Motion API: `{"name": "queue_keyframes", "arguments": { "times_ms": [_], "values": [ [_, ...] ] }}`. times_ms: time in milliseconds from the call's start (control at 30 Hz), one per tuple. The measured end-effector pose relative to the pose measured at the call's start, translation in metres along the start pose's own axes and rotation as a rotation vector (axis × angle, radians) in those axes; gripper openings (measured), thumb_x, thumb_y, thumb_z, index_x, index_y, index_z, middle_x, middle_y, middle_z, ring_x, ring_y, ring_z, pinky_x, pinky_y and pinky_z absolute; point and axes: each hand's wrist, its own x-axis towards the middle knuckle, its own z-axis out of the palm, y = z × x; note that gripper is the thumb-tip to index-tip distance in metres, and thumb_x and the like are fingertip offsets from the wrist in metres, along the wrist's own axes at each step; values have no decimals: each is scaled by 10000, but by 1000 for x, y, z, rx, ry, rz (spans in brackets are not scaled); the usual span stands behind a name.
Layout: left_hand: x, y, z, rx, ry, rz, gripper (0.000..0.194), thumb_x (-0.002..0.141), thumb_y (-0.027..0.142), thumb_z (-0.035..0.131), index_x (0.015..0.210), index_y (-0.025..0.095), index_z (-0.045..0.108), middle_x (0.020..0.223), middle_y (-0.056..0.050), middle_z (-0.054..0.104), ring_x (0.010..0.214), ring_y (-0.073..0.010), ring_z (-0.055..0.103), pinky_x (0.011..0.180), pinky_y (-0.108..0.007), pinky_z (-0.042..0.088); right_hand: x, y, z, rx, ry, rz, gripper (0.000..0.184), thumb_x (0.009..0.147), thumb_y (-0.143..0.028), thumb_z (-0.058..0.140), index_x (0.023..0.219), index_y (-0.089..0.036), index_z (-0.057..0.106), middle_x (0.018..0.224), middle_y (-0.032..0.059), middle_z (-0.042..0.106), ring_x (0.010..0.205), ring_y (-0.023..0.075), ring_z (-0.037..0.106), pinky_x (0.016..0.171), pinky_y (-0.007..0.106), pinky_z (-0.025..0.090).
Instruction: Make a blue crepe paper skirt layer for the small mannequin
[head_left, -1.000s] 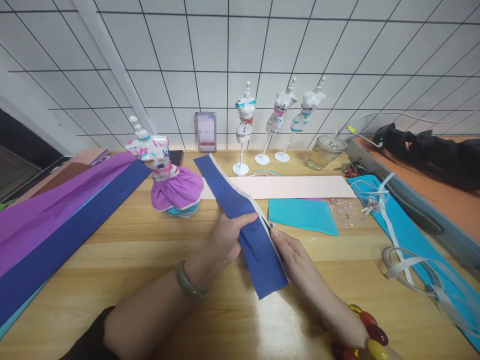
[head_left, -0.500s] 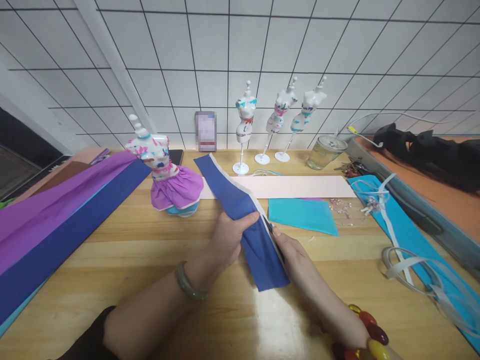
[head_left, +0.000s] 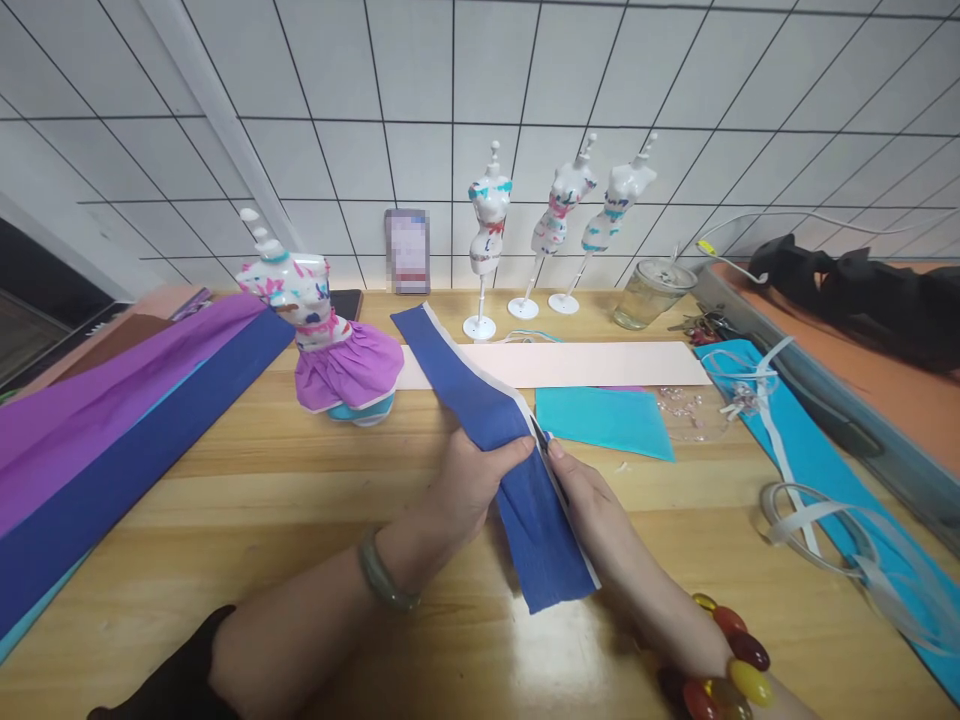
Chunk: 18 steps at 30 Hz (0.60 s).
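A long strip of blue fabric [head_left: 480, 400] with a narrow white strip along its right edge slants across the middle of the table. My left hand [head_left: 469, 480] is closed around it, thumb on top by the white edge. At that same edge my right hand [head_left: 589, 490] grips small dark snips [head_left: 540, 434], mostly hidden by the fingers, with the dark tips against the border. The fabric's near end hangs down between my hands, and its far end reaches past a pale pink strip [head_left: 600, 364] lying on the table.
Left stands a mannequin [head_left: 300, 300] in a purple skirt, beside layered fabric strips [head_left: 150, 450]. Three bare mannequins [head_left: 491, 225], a phone [head_left: 408, 250] and a glass [head_left: 652, 292] line the back. Right are turquoise fabric [head_left: 604, 420], a ribbon coil [head_left: 817, 530] and a bin [head_left: 847, 400].
Both hands and the blue fabric have shifted slightly to the right. The fabric's near end has come lower and closer to me. The camera view has tilted a little.
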Motion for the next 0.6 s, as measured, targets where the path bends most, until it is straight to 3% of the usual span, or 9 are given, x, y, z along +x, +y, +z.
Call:
{"name": "queue_keyframes", "arguments": {
  "times_ms": [267, 600],
  "values": [
    [1, -3, 1, -36, 10, -12, 245, 577, 161, 770, 792, 158, 654, 774, -9, 686, 710, -150, 620, 732, -298, 493, -1, -1, 0, 9, -12, 11, 539, 819, -622, 439, 872, -140, 676, 839, 60, 702, 787, 227, 602, 751, 317, 462],
    [0, -5, 0, -36, 11, -3, 240, 601, 147, 758, 815, 155, 649, 786, -14, 680, 717, -143, 617, 734, -288, 497, 0, 2, -1, 40, -20, 9, 519, 822, -608, 452, 879, -138, 664, 855, 61, 700, 815, 231, 606, 782, 327, 458]
  ]
}}
